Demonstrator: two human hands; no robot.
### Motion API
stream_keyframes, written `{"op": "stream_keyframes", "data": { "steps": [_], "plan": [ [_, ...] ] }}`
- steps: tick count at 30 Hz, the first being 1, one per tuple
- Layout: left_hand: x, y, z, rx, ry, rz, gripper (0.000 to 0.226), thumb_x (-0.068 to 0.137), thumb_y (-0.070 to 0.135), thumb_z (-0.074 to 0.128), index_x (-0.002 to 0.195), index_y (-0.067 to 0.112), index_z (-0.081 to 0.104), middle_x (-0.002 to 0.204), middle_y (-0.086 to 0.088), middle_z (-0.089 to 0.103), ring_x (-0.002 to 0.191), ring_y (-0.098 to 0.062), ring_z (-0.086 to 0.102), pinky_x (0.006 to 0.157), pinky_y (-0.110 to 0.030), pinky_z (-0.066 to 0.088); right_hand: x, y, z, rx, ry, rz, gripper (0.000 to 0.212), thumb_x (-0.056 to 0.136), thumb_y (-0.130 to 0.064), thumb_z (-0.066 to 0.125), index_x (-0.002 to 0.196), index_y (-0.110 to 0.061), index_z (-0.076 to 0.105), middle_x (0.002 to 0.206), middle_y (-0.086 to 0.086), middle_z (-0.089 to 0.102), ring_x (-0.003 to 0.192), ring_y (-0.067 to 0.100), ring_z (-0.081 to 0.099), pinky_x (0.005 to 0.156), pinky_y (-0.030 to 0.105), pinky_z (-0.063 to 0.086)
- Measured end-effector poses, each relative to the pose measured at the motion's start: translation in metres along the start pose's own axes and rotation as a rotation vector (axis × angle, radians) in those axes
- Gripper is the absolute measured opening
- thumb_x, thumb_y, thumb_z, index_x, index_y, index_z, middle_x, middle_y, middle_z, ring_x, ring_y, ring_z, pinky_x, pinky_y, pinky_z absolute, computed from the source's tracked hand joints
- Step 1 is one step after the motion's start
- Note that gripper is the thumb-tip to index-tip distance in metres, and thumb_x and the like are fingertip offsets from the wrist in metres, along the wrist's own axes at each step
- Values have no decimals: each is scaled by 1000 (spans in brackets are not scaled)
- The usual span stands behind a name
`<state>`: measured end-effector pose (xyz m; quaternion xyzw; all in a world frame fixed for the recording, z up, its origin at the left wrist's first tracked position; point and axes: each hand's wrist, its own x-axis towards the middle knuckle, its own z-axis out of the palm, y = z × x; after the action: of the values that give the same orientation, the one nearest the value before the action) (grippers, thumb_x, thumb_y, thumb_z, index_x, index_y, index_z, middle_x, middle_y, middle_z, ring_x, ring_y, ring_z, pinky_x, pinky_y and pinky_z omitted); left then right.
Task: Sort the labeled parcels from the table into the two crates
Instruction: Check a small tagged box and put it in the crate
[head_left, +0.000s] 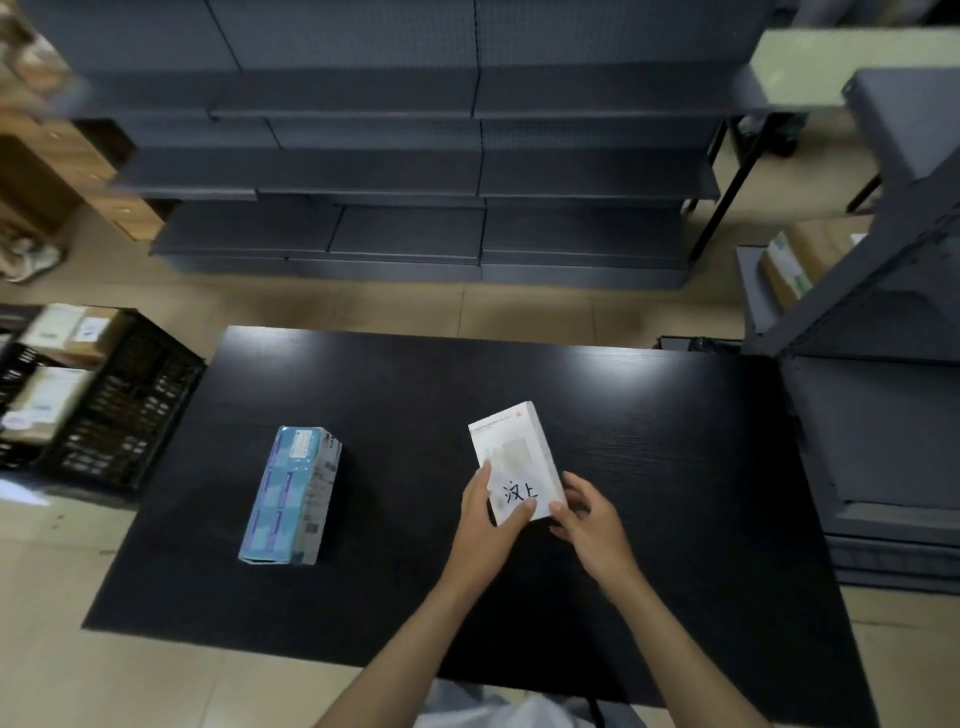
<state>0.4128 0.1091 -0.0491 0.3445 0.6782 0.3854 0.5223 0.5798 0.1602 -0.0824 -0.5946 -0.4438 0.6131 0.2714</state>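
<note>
Okay, head view: only 1 camera, looking down over the black table (649, 441)
white parcel (514, 452): near the table's middle, near end in both hands, handwritten label facing up
left hand (491, 525): grips the near-left corner, thumb on top beside the writing
right hand (587, 519): fingers curled round the near-right edge, holding it too
blue parcel (293, 496): lying flat, well apart to the left, untouched
black crate (130, 410): on the floor off the table's left end, boxes inside; can't tell if it's 1 crate or 2
risk: hands hold just 1 end, so a quick swing left could let it slip or clip the blue parcel; misreading the scrawl means wrong crate
</note>
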Motion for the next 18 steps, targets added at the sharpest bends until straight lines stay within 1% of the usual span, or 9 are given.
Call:
{"op": "stream_keyframes", "data": {
  "steps": [2, 4, 6, 8, 9, 11, 14, 16, 18],
  "plan": [
    [4, 10, -15, -55, -14, -19, 93, 91, 50, 77, 164, 41, 21, 162, 14, 37, 142, -6, 46, 115, -34, 46, -11, -15, 15, -200, 24, -145, 51, 97, -15, 71, 145, -23, 55, 127, -8, 64, 112, 7, 66, 92, 27, 60],
    [4, 19, -28, -151, -22, -23, 97, 94, 44, 76, 166, 40, 11, 160, 12, 41, 139, -8, 50, 109, -29, 49, -25, -26, 32, -494, 61, -323, 49, 93, -17, 75, 140, -23, 60, 118, -16, 60, 106, 2, 63, 87, 19, 56],
    [2, 23, -40, -248, 17, -50, 97, 94, 40, 76, 165, 45, 11, 155, 12, 45, 134, -9, 52, 111, -37, 49, -39, -32, 50, -709, 94, -480, 52, 90, -21, 79, 138, -22, 61, 117, -16, 59, 105, 2, 62, 86, 19, 57],
    [2, 18, -50, -332, 89, -73, 98, 89, 42, 81, 163, 49, 17, 150, 11, 51, 131, -12, 56, 111, -47, 51, -51, -35, 65, -833, 131, -592, 52, 86, -24, 82, 135, -21, 62, 116, -13, 60, 102, 4, 62, 83, 22, 58],
    [2, 13, -55, -360, 126, -82, 98, 86, 42, 83, 161, 49, 21, 148, 9, 53, 130, -15, 58, 107, -48, 54, -56, -34, 72, -880, 147, -637, 52, 85, -25, 82, 133, -21, 63, 115, -11, 61, 99, 5, 62, 81, 23, 59],
    [0, 6, -64, -386, 188, -102, 95, 83, 38, 87, 158, 48, 30, 142, 9, 58, 126, -18, 62, 101, -48, 59, -65, -30, 85, -973, 176, -710, 55, 83, -26, 84, 132, -19, 63, 115, -8, 63, 95, 7, 62, 78, 26, 59],
    [-4, -5, -78, -415, 246, -100, 80, 82, 27, 89, 149, 41, 47, 129, 10, 66, 118, -15, 67, 92, -45, 63, -78, -25, 99, -1031, 174, -767, 56, 81, -25, 86, 132, -18, 63, 117, -5, 64, 96, 11, 63, 75, 28, 58],
    [-5, -10, -89, -410, 248, -100, 68, 84, 20, 87, 142, 37, 55, 125, 8, 70, 115, -15, 70, 90, -44, 64, -84, -26, 100, -1041, 122, -799, 50, 83, -27, 85, 129, -20, 65, 120, -7, 65, 103, 10, 63, 80, 27, 57],
    [-5, -14, -99, -404, 226, -93, 58, 87, 16, 85, 137, 33, 61, 123, 5, 73, 110, -15, 73, 87, -45, 65, -88, -30, 98, -1008, 64, -778, 42, 88, -31, 81, 127, -23, 67, 125, -12, 63, 114, 5, 60, 90, 25, 55]
  ]
}}
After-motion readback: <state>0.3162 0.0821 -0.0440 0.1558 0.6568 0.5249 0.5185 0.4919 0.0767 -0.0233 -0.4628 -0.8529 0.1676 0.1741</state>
